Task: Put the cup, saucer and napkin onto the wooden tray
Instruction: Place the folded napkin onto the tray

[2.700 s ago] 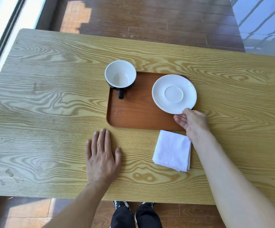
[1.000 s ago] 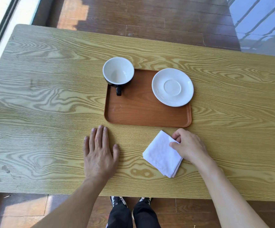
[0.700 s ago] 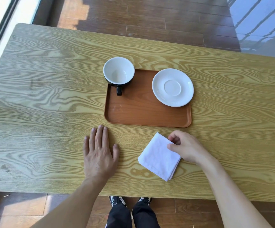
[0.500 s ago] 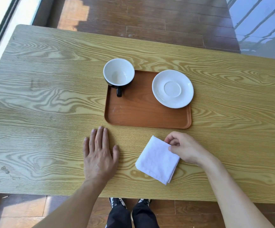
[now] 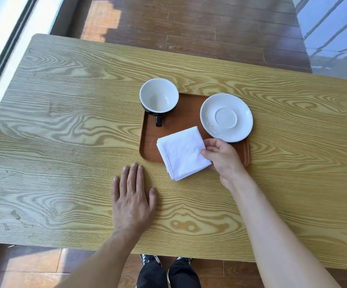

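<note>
Left hand flat, fingers spread; right hand pinching.

The napkin and right hand hide the tray's near rim.

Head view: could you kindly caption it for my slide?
Right hand carries folded napkin over wooden tray beside cup and saucer.
</note>
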